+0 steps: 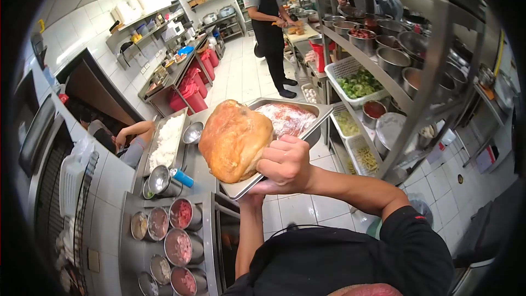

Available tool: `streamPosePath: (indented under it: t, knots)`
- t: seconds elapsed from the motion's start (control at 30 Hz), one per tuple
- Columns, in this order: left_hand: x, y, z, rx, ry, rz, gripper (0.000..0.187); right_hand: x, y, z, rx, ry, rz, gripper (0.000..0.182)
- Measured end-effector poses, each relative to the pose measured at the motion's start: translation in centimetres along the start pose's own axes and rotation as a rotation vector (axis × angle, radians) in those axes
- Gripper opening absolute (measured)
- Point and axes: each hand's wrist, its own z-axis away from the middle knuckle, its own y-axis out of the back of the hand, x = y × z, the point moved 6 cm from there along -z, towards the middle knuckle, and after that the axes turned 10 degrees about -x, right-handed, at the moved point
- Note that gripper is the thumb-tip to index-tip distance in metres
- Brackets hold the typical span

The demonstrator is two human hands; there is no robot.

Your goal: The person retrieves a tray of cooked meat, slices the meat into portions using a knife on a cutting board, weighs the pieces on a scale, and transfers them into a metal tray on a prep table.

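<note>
My right hand point(287, 164) is closed on the near edge of a large golden-brown slab of cooked meat point(233, 140). The slab is tilted up over the left end of a metal tray point(316, 123). In the same tray lies a reddish piece wrapped in clear plastic point(290, 119). From below, my left hand point(255, 191) holds the tray by its near corner; most of its fingers are hidden under the metal. Just left of the slab is a round metal bowl or ladle point(193, 132) on the steel counter.
Metal containers point(178, 246) of cut meat stand at lower left, near a white-filled tray point(167, 145) and a blue cylinder point(182, 177). A steel rack point(372, 68) with pots and a broccoli basket point(359, 85) is close on the right. A person point(268, 33) works ahead; another person's arm point(134, 131) shows left.
</note>
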Motion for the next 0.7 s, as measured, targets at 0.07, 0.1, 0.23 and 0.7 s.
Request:
streamPosePath:
  t: [0.07, 0.1, 0.23, 0.7]
  knots:
    - [-0.9, 2.8, -2.9, -0.011, 0.017, 0.016, 0.062, 3.2, -2.6, -0.5, 0.021, -0.006, -0.015, 0.041]
    - [-1.2, 4.1, -4.3, -0.003, 0.027, 0.016, 0.062, 4.5, -3.9, -0.6, 0.040, -0.010, -0.028, 0.041]
    - [-3.1, 9.3, -10.8, 0.030, 0.116, -0.037, 0.065, 10.3, -9.0, -1.2, -0.006, -0.090, 0.020, 0.038]
    - [-17.8, 20.2, -31.4, -0.052, 0.349, 0.270, 0.057, 32.5, -19.9, 0.0, -0.072, -0.281, 0.160, 0.039]
